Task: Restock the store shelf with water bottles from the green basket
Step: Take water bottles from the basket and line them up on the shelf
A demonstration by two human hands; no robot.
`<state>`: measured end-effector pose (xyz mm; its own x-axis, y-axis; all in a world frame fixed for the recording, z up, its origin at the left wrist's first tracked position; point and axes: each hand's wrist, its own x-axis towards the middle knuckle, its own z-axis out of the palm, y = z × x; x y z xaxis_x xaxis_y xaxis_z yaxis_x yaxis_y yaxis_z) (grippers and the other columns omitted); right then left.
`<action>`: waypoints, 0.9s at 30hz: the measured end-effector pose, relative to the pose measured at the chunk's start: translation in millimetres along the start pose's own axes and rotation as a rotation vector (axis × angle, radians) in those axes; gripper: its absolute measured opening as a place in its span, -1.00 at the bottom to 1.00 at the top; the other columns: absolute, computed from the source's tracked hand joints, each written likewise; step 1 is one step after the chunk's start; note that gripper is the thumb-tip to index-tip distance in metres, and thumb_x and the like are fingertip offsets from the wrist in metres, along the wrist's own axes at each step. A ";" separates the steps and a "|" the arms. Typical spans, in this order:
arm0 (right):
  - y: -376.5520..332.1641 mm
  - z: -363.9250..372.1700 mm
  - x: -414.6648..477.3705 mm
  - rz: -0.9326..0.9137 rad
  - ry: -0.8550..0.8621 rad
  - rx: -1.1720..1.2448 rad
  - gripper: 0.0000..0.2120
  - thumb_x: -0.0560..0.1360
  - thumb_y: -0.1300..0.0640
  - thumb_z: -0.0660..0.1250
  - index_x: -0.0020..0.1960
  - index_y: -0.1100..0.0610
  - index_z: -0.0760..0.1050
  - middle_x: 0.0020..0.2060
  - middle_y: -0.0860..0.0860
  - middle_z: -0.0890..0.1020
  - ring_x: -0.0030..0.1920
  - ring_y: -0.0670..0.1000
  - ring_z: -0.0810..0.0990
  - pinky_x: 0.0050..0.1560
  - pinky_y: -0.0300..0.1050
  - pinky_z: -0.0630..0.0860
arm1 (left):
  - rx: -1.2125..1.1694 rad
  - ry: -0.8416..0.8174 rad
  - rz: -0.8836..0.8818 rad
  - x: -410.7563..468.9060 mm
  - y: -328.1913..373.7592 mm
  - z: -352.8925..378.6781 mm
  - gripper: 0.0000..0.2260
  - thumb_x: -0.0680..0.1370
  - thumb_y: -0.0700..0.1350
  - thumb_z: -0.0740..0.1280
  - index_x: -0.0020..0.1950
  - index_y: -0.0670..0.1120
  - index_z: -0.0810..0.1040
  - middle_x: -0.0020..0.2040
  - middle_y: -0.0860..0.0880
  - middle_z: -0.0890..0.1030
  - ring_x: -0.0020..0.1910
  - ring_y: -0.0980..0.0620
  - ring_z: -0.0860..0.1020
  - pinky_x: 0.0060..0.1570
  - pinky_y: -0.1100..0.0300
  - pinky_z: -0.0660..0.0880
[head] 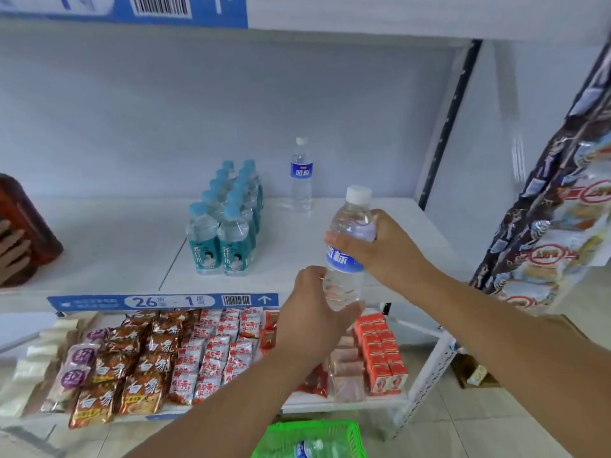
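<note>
A clear water bottle point(351, 226) with a white cap and blue label is held upright in front of the white shelf point(115, 246). My right hand point(383, 246) grips it around the label and upper body. My left hand point(310, 312) wraps its lower part. A second bottle of the same kind point(301, 175) stands at the back of the shelf. The green basket point(284, 438) sits on the floor at the bottom edge, with another bottle point(305, 449) lying in it.
Two rows of teal-labelled bottles point(224, 223) stand left of the held bottle. Another person's hand point(11, 249) holds a brown box point(26, 226) at the left edge. Snack packets point(139, 358) fill the lower shelf. Bagged goods point(562, 209) hang at the right.
</note>
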<state>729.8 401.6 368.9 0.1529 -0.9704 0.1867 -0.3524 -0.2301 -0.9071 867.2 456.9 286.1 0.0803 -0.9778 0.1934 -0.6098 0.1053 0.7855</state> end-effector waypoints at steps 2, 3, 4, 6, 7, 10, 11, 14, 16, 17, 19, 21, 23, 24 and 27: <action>15.7 -7.0 13.2 -0.005 -0.029 -0.041 -0.46 0.36 -0.26 0.54 0.22 -0.07 0.49 -0.01 -0.14 0.67 -0.03 -0.12 0.68 -0.13 -0.12 0.58 | 0.041 0.012 -0.042 16.7 9.4 12.3 -0.45 0.41 0.31 0.47 0.25 0.12 0.35 0.13 0.19 0.47 -0.02 0.16 0.55 -0.08 0.18 0.54; 20.5 -14.2 23.2 -0.011 -0.040 -0.036 -0.50 0.38 -0.22 0.53 0.23 -0.09 0.48 -0.01 -0.16 0.67 -0.03 -0.14 0.67 -0.11 -0.14 0.59 | 0.064 0.016 -0.049 27.5 13.4 18.6 -0.43 0.41 0.33 0.46 0.25 0.12 0.34 0.13 0.19 0.46 -0.02 0.16 0.54 -0.08 0.19 0.52; 25.7 -22.5 35.8 -0.017 -0.060 -0.014 -0.53 0.40 -0.18 0.54 0.23 -0.09 0.49 -0.01 -0.16 0.68 -0.01 -0.14 0.68 -0.06 -0.11 0.62 | 0.078 0.017 -0.054 39.8 15.9 24.9 -0.42 0.41 0.34 0.46 0.26 0.11 0.33 0.14 0.18 0.44 -0.02 0.15 0.53 -0.07 0.19 0.49; 34.5 -39.5 60.6 -0.019 -0.129 0.037 -0.57 0.42 -0.07 0.56 0.22 -0.09 0.51 0.00 -0.17 0.69 0.02 -0.16 0.68 0.04 -0.07 0.63 | 0.049 -0.002 -0.070 64.4 17.7 36.4 -0.40 0.41 0.30 0.49 0.30 0.09 0.34 0.17 0.15 0.43 0.03 0.13 0.51 -0.01 0.20 0.47; 39.5 -47.5 71.6 -0.013 -0.181 0.061 -0.57 0.42 -0.03 0.57 0.22 -0.09 0.51 0.01 -0.16 0.69 0.04 -0.15 0.68 0.06 -0.07 0.62 | 0.024 -0.033 -0.078 75.2 16.4 42.7 -0.41 0.42 0.27 0.50 0.32 0.10 0.35 0.19 0.15 0.44 0.08 0.14 0.51 0.05 0.20 0.48; 61.2 -60.6 99.4 0.034 -0.249 0.101 -0.45 0.33 -0.04 0.58 0.27 -0.07 0.48 0.09 -0.09 0.68 0.13 -0.05 0.67 0.06 -0.06 0.59 | 0.033 -0.128 -0.095 102.8 10.4 56.4 -0.45 0.43 0.21 0.51 0.35 0.15 0.40 0.22 0.17 0.52 0.19 0.12 0.52 0.15 0.18 0.48; 66.9 -61.7 106.3 0.038 -0.263 0.110 -0.43 0.32 -0.04 0.57 0.27 -0.07 0.47 0.10 -0.08 0.68 0.14 -0.04 0.67 0.07 -0.06 0.59 | 0.048 -0.129 -0.107 111.6 8.6 59.6 -0.46 0.44 0.19 0.51 0.35 0.15 0.41 0.21 0.17 0.53 0.19 0.11 0.53 0.14 0.19 0.48; 75.2 -61.7 130.0 0.055 -0.286 0.173 -0.50 0.37 0.04 0.57 0.26 0.00 0.50 0.09 -0.04 0.70 0.14 -0.02 0.69 0.16 0.00 0.61 | 0.081 -0.064 -0.132 139.4 4.2 71.1 -0.47 0.45 0.15 0.51 0.35 0.12 0.42 0.22 0.15 0.54 0.19 0.08 0.54 0.08 0.21 0.45; 73.7 -59.8 146.3 0.083 -0.279 0.218 -0.63 0.48 0.07 0.53 0.24 0.00 0.54 0.08 -0.06 0.71 0.14 -0.02 0.69 0.17 -0.01 0.62 | 0.069 -0.023 -0.147 156.0 -0.9 83.3 -0.47 0.45 0.14 0.52 0.34 0.10 0.42 0.23 0.15 0.54 0.21 0.09 0.53 0.08 0.23 0.43; 72.5 -58.6 155.3 0.104 -0.272 0.226 -0.69 0.51 0.04 0.49 0.23 -0.03 0.55 0.07 -0.09 0.70 0.13 -0.03 0.69 0.17 -0.01 0.62 | 0.045 -0.008 -0.163 164.2 -3.4 89.2 -0.46 0.45 0.15 0.52 0.35 0.10 0.41 0.24 0.15 0.55 0.21 0.10 0.53 0.10 0.23 0.44; 71.4 -56.2 175.9 0.120 -0.257 0.163 -0.74 0.52 -0.06 0.45 0.19 -0.11 0.56 0.06 -0.14 0.69 0.12 -0.05 0.68 0.19 0.08 0.60 | 0.016 0.030 -0.181 180.7 -7.9 96.6 -0.43 0.45 0.15 0.52 0.38 0.10 0.40 0.27 0.15 0.54 0.25 0.09 0.53 0.13 0.24 0.45; 70.4 -54.4 196.6 0.145 -0.223 0.111 -0.73 0.52 -0.13 0.43 0.19 -0.12 0.55 0.07 -0.16 0.66 0.14 -0.05 0.65 0.22 0.18 0.60 | 0.034 0.064 -0.167 198.8 -13.3 99.8 -0.43 0.46 0.14 0.52 0.40 0.08 0.41 0.29 0.13 0.54 0.27 0.07 0.51 0.12 0.24 0.42; 72.0 -51.7 216.7 0.169 -0.182 0.090 -0.65 0.50 -0.16 0.44 0.23 -0.10 0.51 0.14 -0.12 0.61 0.20 0.02 0.61 0.20 0.24 0.60 | 0.035 0.083 -0.160 216.5 -19.2 101.4 -0.42 0.47 0.13 0.51 0.42 0.09 0.40 0.31 0.11 0.54 0.29 0.05 0.51 0.17 0.22 0.44; 73.4 -49.9 225.8 0.180 -0.167 0.082 -0.62 0.50 -0.15 0.45 0.27 -0.10 0.48 0.20 -0.08 0.58 0.24 0.07 0.59 0.18 0.25 0.61 | 0.034 0.084 -0.165 225.4 -22.0 102.5 -0.41 0.47 0.12 0.51 0.44 0.10 0.39 0.32 0.11 0.53 0.30 0.04 0.52 0.21 0.19 0.46; 77.0 -45.0 247.8 0.184 -0.148 0.058 -0.55 0.51 -0.11 0.45 0.34 -0.10 0.44 0.29 -0.01 0.52 0.28 0.13 0.55 0.14 0.25 0.62 | 0.042 0.088 -0.169 249.2 -26.4 106.5 -0.40 0.48 0.11 0.51 0.46 0.09 0.38 0.35 0.08 0.54 0.32 0.01 0.53 0.27 0.11 0.50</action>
<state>699.0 140.1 362.3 0.2267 -0.9733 -0.0369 -0.3335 -0.0420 -0.9418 819.3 191.2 250.9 0.2516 -0.9612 0.1131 -0.6141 -0.0683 0.7863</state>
